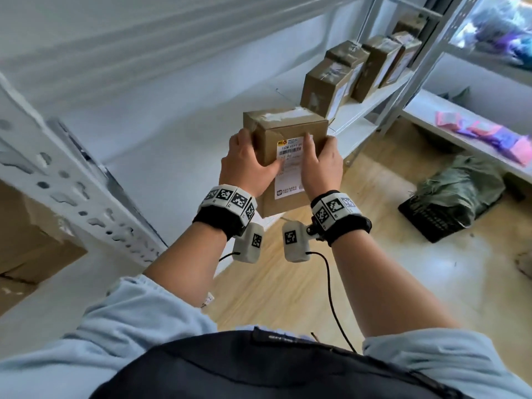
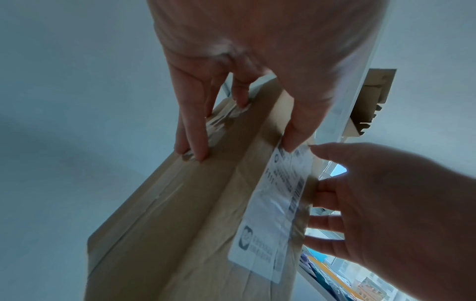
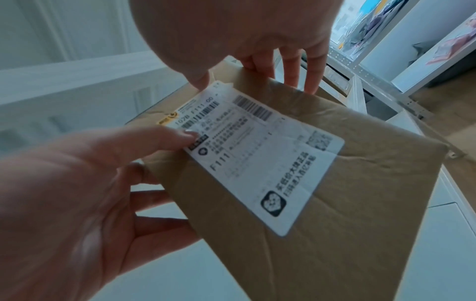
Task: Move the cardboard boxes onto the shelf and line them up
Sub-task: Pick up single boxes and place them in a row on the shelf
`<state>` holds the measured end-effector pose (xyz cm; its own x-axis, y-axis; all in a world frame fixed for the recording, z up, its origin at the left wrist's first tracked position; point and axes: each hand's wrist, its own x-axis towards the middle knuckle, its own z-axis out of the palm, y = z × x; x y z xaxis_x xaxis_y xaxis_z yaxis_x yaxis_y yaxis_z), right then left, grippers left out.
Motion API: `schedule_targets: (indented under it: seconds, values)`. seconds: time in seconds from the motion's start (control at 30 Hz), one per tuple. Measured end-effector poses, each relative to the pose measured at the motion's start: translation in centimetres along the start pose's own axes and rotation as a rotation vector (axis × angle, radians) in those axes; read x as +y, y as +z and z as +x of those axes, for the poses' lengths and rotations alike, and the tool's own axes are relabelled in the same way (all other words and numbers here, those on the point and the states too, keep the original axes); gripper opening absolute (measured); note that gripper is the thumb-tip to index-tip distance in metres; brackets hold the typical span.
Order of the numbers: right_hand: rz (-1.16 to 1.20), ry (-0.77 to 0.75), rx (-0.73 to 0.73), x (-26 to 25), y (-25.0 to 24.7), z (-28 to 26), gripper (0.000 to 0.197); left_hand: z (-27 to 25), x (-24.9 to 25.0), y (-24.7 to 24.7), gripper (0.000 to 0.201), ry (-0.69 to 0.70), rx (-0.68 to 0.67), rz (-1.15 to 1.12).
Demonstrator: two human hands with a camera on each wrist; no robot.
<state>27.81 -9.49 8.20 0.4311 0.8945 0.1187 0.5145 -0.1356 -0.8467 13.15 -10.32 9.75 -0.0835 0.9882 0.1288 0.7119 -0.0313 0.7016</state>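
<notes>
The cardboard box (image 1: 283, 156) is held in the air in front of the person, level with the white shelf (image 1: 178, 156) and not yet resting on it. Its labelled face points back at the person; the shipping label (image 3: 260, 154) is readable from the right wrist view. Clear tape crosses its top.

The left hand (image 1: 244, 168) grips the box's left side, fingers (image 2: 192, 130) curled onto the taped face and thumb on the label. The right hand (image 1: 321, 165) grips the right side, thumb on the label edge and fingers wrapped round the far face. Both hands are closed on the box.

Beyond it, a row of at least 4 boxes (image 1: 326, 86) stands on the shelf, labels turned the same way, near its front edge. The nearest row box (image 1: 322, 90) sits just behind the held one.

Assessment: the step in hand is placement. The box is best lowered flat just beside the nearest row box, label outward as on the others, front face flush with the row, then nudged into contact before release. The fingers on the far side risk being trapped against the neighbour.

A dark sack (image 1: 457, 188) lies on the wooden floor (image 1: 288, 283), well apart.
</notes>
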Motion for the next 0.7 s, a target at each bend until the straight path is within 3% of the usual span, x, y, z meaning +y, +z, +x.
schedule_targets:
  seconds: [0.07, 0.27, 0.5, 0.7]
  values:
    - [-0.011, -0.003, -0.005, 0.4, 0.2, 2.1, 0.036, 1.8, 0.3, 1.1, 0.064, 0.004, -0.005, -0.013]
    - [0.029, -0.03, -0.035, 1.9, 2.3, 9.2, 0.064, 7.4, 1.0, 5.0, 0.061, -0.032, 0.037, -0.007]
    - [0.127, -0.037, -0.185, 3.0, 3.7, 18.8, 0.047, 15.1, 2.6, 10.0, 0.061, -0.174, 0.124, 0.036]
    - [0.138, -0.044, -0.307, 3.9, 5.3, 26.4, 0.055, 20.8, 3.9, 13.4, 0.059, -0.31, 0.161, 0.093]
